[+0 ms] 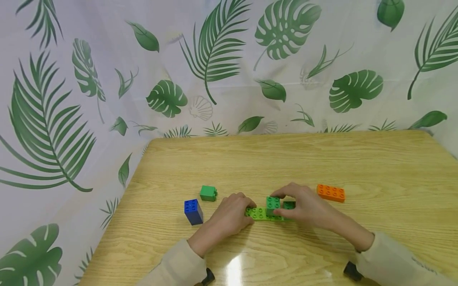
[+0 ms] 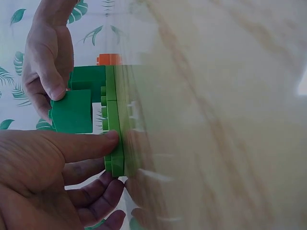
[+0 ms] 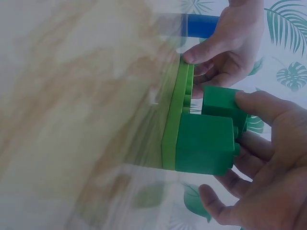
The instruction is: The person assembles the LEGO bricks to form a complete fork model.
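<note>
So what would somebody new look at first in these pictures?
Probably the green cube-like plastic block, pinched in the person's right grip above the flat lime-green studded plastic strip, whose left end the left grip holds. Next, perhaps the orange rectangular plastic brick off to the right and the tall blue plastic block on the left. The white leaf-printed backdrop behind is striking too.

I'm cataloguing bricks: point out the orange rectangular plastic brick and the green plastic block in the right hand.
Orange rectangular plastic brick (image 1: 330,193), head view: studded top.
Green plastic block (image 2: 72,112), left wrist view: flat side.
</note>
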Available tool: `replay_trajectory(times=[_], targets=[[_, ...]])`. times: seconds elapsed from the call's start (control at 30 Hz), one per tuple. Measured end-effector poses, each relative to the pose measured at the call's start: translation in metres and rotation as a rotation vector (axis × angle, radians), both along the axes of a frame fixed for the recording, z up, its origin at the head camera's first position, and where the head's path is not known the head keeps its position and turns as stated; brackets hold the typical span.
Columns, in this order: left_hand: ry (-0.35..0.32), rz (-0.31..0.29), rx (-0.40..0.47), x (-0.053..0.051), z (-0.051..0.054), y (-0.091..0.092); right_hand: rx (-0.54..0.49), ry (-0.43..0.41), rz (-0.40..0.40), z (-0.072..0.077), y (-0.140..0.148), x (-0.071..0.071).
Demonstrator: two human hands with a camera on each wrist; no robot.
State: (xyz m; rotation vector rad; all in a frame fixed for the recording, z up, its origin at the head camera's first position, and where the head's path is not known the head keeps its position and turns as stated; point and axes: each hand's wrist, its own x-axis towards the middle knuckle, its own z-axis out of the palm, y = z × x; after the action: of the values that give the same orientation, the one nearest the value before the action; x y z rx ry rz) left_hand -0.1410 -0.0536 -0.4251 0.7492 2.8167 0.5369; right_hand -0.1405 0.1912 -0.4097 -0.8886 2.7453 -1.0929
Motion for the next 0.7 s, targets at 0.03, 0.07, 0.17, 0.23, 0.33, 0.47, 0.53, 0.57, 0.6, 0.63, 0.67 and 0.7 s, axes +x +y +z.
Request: replay_trajectory(times=[0.03,0.07,0.17,0.23,0.33,0.47,0.53,0.57,0.6,0.63,0.67,0.7], targets=[[-0.002,0.001,0.000,0.0001,0.0000,0.0000,0.006,-0.006,-0.003,-0.0003,-0.0003,0.0003],[-0.004,0.001,0.000,0.0002,0.0000,0.0000,0.008,-0.015,-0.003,-0.0006,-0.0005,0.0005],[-0.008,0.003,0.002,0.0005,0.0000,-0.0001,0.020,-0.014,0.002,-0.0019,-0.0012,0.0003],[-0.005,0.002,0.002,0.0004,0.0003,-0.0001,0.032,-0.005,0.006,-0.0032,-0.0018,-0.0006],[0.001,0.001,0.004,0.0000,0.0004,0.0001,0.051,0.000,0.010,-0.0048,-0.0022,-0.0017],[0.006,0.001,0.007,-0.0007,0.0000,0.0005,0.059,-0.009,0.015,-0.0064,-0.0025,-0.0025],[0.005,0.001,0.007,-0.0008,-0.0001,0.0006,0.059,-0.006,0.021,-0.0069,-0.0029,-0.0029],[0.004,0.001,0.006,-0.0008,-0.0002,0.0007,0.061,-0.004,0.024,-0.0071,-0.0031,-0.0030],[0.003,0.002,0.006,-0.0008,-0.0001,0.0008,0.063,-0.003,0.026,-0.0072,-0.0033,-0.0031],[0.002,0.002,0.005,-0.0008,0.0000,0.0009,0.067,-0.001,0.026,-0.0073,-0.0035,-0.0032],[0.002,0.002,0.004,-0.0008,0.0001,0.0009,0.071,0.001,0.027,-0.0074,-0.0036,-0.0034],[0.001,0.002,0.004,-0.0008,0.0003,0.0008,0.075,0.005,0.027,-0.0076,-0.0037,-0.0034]])
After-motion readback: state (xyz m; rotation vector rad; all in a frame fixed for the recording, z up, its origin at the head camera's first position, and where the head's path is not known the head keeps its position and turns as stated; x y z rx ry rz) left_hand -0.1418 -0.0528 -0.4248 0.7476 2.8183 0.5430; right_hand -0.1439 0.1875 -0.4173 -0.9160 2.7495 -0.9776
